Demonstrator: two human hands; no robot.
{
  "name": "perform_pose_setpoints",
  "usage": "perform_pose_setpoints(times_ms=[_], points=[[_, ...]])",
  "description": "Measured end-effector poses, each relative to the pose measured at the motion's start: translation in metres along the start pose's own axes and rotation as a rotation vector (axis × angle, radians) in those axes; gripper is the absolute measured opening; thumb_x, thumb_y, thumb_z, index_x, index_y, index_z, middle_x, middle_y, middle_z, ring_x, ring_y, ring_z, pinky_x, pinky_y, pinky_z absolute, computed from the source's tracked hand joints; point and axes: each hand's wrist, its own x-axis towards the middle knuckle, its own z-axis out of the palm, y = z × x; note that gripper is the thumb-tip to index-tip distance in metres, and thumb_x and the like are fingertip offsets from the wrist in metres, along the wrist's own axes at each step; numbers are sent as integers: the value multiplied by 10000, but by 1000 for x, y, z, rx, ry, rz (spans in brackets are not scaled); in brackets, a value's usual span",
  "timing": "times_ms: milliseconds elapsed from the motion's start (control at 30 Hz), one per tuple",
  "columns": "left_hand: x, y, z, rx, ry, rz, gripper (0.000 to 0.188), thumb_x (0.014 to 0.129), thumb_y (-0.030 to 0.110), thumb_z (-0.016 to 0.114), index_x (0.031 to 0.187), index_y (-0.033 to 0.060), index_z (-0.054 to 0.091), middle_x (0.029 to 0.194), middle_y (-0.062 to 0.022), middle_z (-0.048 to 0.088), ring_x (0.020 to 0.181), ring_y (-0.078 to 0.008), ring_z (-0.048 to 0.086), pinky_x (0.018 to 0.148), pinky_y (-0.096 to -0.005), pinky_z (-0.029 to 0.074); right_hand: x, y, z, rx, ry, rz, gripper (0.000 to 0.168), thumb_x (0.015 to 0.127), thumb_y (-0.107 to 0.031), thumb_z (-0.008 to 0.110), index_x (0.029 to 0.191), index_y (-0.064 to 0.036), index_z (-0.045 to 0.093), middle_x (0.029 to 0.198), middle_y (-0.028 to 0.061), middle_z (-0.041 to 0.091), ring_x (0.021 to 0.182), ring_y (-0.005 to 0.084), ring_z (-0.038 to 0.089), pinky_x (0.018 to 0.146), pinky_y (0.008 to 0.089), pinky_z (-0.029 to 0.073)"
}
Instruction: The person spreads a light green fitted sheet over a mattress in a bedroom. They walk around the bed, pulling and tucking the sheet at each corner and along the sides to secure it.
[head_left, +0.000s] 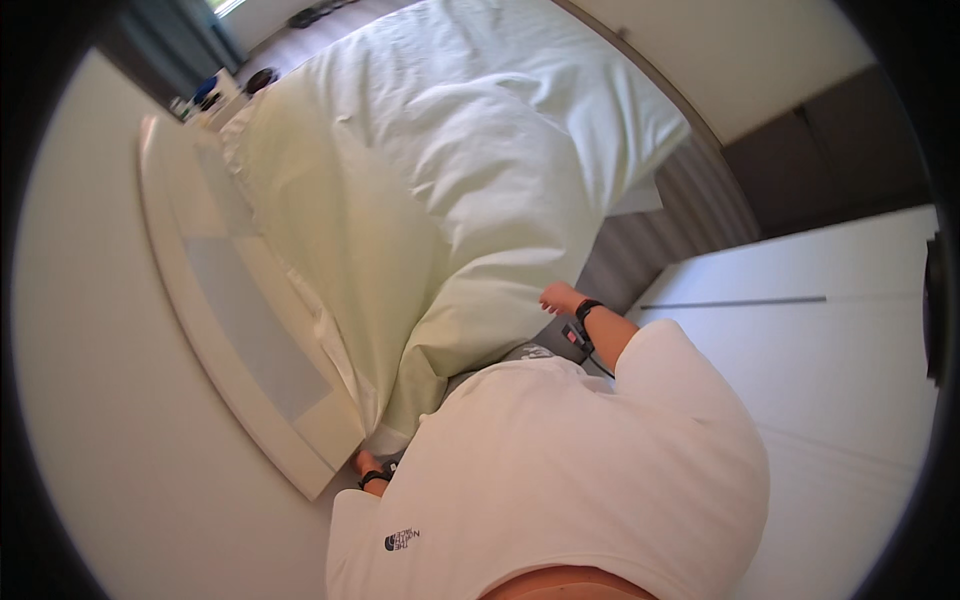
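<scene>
A pale green cover (495, 187), rumpled into broad folds, lies over the bed in front of me. My right hand (561, 298) is beside its near right edge with the fingers partly curled; whether they grip the fabric is unclear. Low on the left, my left hand (364, 461) is at the bottom corner of the cream headboard (225, 300), close to the cover's gathered corner. Most of its fingers are hidden, so its hold cannot be made out. Black straps circle both wrists.
A white cabinet (750, 360) with a dark horizontal groove stands at the right. Small items crowd a bedside surface (225, 111) beyond the headboard. Dark curtains (169, 49) hang far left. Striped flooring (675, 199) runs between bed and cabinet.
</scene>
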Motion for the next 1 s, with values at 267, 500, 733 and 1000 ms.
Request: perform_pose_setpoints(times_ms=[267, 500, 733, 1000], points=[[132, 83, 20, 295, -405, -227, 274, 817, 233, 496, 999, 32, 536, 997, -149, 552, 914, -281, 527, 733, -385, 446, -7, 34, 9, 488, 296, 205, 217, 784, -215, 546, 892, -34, 598, 809, 54, 623, 634, 121, 570, 540, 256, 459], [165, 193, 142, 501, -549, -50, 284, 815, 232, 498, 1043, 64, 521, 987, -105, 544, 913, -252, 523, 725, -373, 453, 19, 101, 28, 914, 406, 136, 191, 766, -201, 569, 855, -36, 605, 748, 65, 609, 591, 137, 552, 479, 257, 430], [33, 324, 383, 614, -759, 258, 306, 814, 232, 500, 1088, 96, 505, 977, -61, 536, 912, -223, 520, 717, -360, 460, -24, 192, -72, 1200, 492, 125, 178, 787, -188, 532, 865, -33, 573, 764, 68, 606, 590, 137, 541, 523, 264, 443], [-149, 372, 572, 908, -911, 377, 317, 818, 220, 531, 1109, 98, 495, 1040, -43, 521, 931, -205, 508, 711, -351, 464, -38, 258, -187, 1430, 530, 52, 221, 812, -218, 517, 914, -29, 569, 831, 68, 612, 644, 142, 558, 567, 274, 455]])
